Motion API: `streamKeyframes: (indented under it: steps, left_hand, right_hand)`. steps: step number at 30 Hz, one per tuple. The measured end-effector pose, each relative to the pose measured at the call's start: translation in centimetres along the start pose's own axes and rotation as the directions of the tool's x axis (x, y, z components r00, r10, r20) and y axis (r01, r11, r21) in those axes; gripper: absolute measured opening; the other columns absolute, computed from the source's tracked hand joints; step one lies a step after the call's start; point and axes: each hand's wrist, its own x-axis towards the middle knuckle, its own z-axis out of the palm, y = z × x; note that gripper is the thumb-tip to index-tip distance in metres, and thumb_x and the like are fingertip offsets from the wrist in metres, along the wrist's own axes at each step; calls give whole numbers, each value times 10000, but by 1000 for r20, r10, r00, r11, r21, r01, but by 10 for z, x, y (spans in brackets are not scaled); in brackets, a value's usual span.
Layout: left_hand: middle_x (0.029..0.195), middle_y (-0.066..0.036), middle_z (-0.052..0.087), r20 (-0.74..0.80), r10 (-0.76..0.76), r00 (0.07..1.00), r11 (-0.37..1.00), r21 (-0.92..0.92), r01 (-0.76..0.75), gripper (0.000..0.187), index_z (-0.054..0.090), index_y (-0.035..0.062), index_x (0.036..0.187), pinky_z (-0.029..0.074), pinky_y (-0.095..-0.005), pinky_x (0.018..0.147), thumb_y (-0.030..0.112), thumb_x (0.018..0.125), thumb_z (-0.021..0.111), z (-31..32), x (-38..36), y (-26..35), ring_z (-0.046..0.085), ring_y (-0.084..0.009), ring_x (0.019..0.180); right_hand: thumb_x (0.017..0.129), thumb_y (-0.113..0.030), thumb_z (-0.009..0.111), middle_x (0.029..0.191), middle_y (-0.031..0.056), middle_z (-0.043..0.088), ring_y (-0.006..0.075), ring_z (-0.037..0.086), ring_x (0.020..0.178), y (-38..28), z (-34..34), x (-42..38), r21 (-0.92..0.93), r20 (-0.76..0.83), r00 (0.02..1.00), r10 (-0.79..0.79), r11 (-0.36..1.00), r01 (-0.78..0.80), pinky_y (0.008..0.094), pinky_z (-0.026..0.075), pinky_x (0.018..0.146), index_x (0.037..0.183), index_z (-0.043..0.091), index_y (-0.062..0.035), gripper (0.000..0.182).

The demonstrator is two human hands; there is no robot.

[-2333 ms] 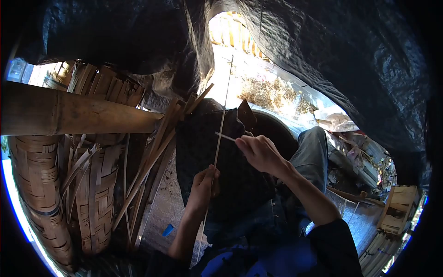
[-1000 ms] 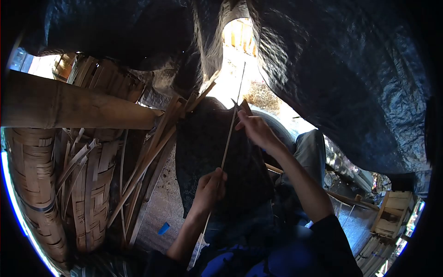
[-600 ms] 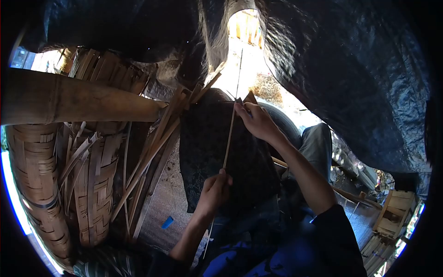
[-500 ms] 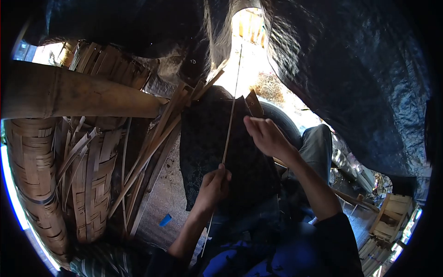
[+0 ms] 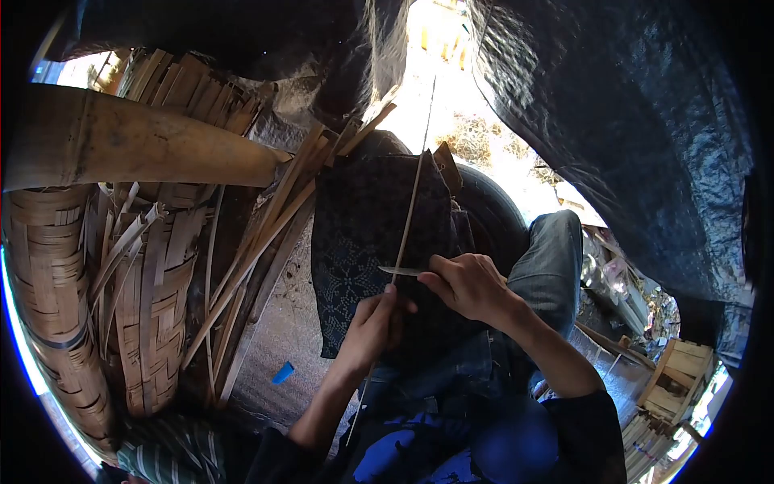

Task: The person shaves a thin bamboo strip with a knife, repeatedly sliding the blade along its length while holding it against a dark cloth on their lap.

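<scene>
A long thin bamboo strip (image 5: 414, 194) runs from my lap up toward the bright opening. My left hand (image 5: 373, 324) is closed around its lower part, thumb on top, with the tail end hanging below the wrist. My right hand (image 5: 470, 288) grips a small knife (image 5: 400, 271), most of whose handle is hidden in the fingers. The blade points left and crosses the strip just above my left thumb. Under both hands a dark patterned cloth (image 5: 355, 266) covers my lap.
A thick bamboo pole (image 5: 161, 145) juts in from the left above woven bamboo baskets (image 5: 52, 274). Split bamboo slats (image 5: 258, 242) lean beside the cloth. Black plastic sheeting (image 5: 613, 145) hangs on the right. A wooden crate (image 5: 676, 379) stands lower right, and a blue scrap (image 5: 283, 372) lies on the floor.
My right hand has come down and toward me, from above the cloth to just beside my left hand. The knife blade now shows across the strip. My left hand keeps its grip.
</scene>
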Motion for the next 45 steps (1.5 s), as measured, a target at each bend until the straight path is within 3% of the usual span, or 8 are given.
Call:
streamKeyframes:
  steps: [8,23,29,33,35,39,43,45]
  left_hand:
    - [553,83,359,55,-23,998,1000,10,22,429,529,95,750,214,-224,438,395,1025,391,-17,-11,-17,295,-25,465]
    - [577,71,359,-116,169,979,974,169,-148,433,426,117,679,246,-235,456,359,1035,376,4,17,-25,309,-40,490]
    - [574,35,365,-93,325,941,845,475,-245,461,449,47,679,276,-272,478,320,1038,353,20,7,-35,334,-60,533]
    - [558,38,372,-34,138,990,975,183,-130,453,465,74,694,242,-244,452,345,1037,349,1,10,-15,311,-78,472]
    - [496,62,311,79,-63,995,984,-164,75,438,460,116,707,209,-231,400,378,1037,343,-6,5,7,274,-56,405]
    - [439,49,273,259,-47,965,939,-317,131,487,502,93,731,222,-224,356,410,1040,299,-18,12,2,258,-73,337]
    - [436,59,279,267,-33,963,966,-238,100,495,579,30,842,236,-211,363,362,1051,278,-16,9,6,274,-54,348]
    - [443,65,322,160,-11,987,981,193,-21,501,615,-15,945,249,-205,364,345,1053,283,-11,2,13,312,-28,365]
  right_hand:
    - [961,-357,519,521,151,533,358,590,521,-7,3,-3,57,-17,999,40,998,-39,445,426,465,727,519,-40,394]
    - [961,-449,486,478,94,564,260,615,446,2,26,-7,-262,-100,994,-34,965,7,371,481,412,700,533,-69,463]
    - [959,-444,492,516,129,589,283,636,488,23,7,23,-478,-270,945,184,826,-297,385,511,439,715,563,-55,464]
    - [980,-388,481,543,170,589,331,645,545,34,-10,34,-263,-255,955,153,939,-221,406,506,466,771,584,-19,437]
    - [992,-353,471,518,168,554,316,617,490,27,-17,34,2,-342,926,160,986,-169,400,455,445,760,565,-15,421]
    - [995,-345,471,501,160,521,299,563,430,5,-13,18,229,-155,962,226,955,-187,406,405,440,779,543,-7,408]
    - [985,-297,500,549,170,545,327,586,485,-7,5,13,328,-159,971,179,937,-119,411,430,505,884,508,19,332]
    - [968,-198,529,661,217,601,368,647,638,-10,3,11,260,-233,964,126,964,-63,412,470,572,901,499,35,244]
